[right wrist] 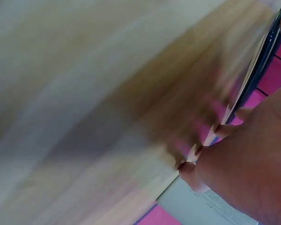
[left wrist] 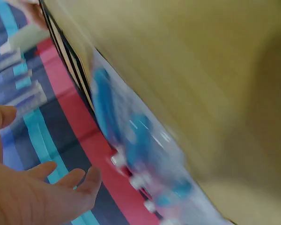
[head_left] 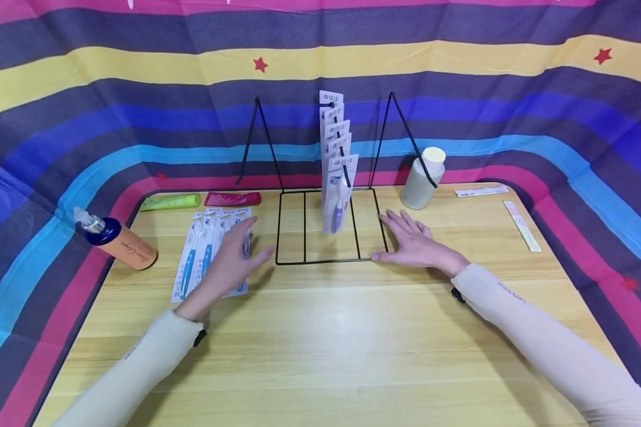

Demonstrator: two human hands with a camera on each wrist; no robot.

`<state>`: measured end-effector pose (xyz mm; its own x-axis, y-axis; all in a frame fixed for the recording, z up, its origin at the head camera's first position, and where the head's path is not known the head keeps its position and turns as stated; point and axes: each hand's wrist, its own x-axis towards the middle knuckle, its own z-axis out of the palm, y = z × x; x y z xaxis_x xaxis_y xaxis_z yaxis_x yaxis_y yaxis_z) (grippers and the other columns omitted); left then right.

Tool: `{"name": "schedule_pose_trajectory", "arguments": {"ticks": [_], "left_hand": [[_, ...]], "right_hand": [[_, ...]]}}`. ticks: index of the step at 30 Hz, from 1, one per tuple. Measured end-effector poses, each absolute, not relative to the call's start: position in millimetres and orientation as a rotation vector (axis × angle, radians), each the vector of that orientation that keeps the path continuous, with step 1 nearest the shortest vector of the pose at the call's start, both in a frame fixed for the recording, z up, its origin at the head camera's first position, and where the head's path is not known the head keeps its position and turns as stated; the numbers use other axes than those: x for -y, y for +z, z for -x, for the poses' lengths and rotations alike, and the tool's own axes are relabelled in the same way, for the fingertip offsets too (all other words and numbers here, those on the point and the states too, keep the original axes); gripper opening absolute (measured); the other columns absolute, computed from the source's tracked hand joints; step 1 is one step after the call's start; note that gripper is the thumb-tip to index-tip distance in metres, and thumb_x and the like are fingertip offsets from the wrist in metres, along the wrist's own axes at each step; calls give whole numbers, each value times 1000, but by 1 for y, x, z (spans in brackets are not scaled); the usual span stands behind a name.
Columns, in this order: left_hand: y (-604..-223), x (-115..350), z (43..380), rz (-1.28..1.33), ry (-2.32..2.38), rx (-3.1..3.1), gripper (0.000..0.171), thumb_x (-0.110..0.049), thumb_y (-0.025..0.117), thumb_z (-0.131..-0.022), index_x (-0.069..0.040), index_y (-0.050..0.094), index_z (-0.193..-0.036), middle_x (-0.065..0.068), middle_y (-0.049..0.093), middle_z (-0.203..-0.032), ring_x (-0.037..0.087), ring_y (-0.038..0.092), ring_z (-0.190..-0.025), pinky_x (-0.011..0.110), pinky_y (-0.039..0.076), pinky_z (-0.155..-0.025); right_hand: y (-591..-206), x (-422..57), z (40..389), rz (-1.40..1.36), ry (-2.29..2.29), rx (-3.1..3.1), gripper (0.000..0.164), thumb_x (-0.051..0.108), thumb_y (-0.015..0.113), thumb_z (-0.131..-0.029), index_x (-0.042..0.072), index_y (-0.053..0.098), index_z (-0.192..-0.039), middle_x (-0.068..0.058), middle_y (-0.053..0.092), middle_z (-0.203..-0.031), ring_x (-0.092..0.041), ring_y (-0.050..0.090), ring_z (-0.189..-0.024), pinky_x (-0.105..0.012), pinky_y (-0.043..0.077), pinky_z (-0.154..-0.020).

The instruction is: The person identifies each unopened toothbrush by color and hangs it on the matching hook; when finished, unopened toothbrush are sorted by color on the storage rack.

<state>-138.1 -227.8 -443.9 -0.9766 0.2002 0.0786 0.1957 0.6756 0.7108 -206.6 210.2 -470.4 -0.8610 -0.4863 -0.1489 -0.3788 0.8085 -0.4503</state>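
Note:
A black wire display rack [head_left: 305,228] stands on the table with its tall bent hooks. From its middle hook hang several carded toothbrushes [head_left: 338,216], the front one purple. My right hand [head_left: 412,242] is at the rack's right side, fingers spread, fingertips at the base wire and tabletop. My left hand [head_left: 229,258] reaches over several blue toothbrush packs [head_left: 192,255], thumb apart from the fingers, holding nothing. In the left wrist view the left hand [left wrist: 42,187] is off the blue packs [left wrist: 140,140]; these look blurred.
A white bottle [head_left: 418,187] stands behind the rack's right hook. Green [head_left: 171,202] and red tubes [head_left: 232,198] lie at back left, near an orange pump bottle [head_left: 125,243] on its side. Two slim packets [head_left: 522,226] lie at right. A striped cloth [head_left: 320,65] surrounds the table.

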Motion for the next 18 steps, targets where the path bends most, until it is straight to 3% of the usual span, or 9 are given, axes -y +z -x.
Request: {"name": "schedule_pose_trajectory", "arguments": {"ticks": [4,11,18], "left_hand": [[-440,260,126,-197,1317,-2898,81,-41,70,-107,-6,33,-171,25,29,-174,50,28,-157,76,25,-119],[-448,315,115,174,1328,-2941,71,-24,68,-109,0,37,-168,37,31,-167,60,33,-150,75,30,-117],[-453,339,119,312,1109,-2948,75,7,64,-99,-1,36,-168,44,32,-155,58,41,-132,76,38,-107]], "right_hand": [[-471,-212,208,671,-600,-2731,115,72,69,-95,8,18,-175,-19,6,-182,-48,-2,-164,-76,4,-121],[-472,-211,207,675,-588,-2732,114,75,67,-94,13,18,-176,-17,5,-182,-47,-2,-165,-76,5,-121],[-469,-210,208,668,-536,-2729,113,74,66,-96,13,15,-177,-16,4,-182,-45,-3,-165,-75,4,-122]]}}
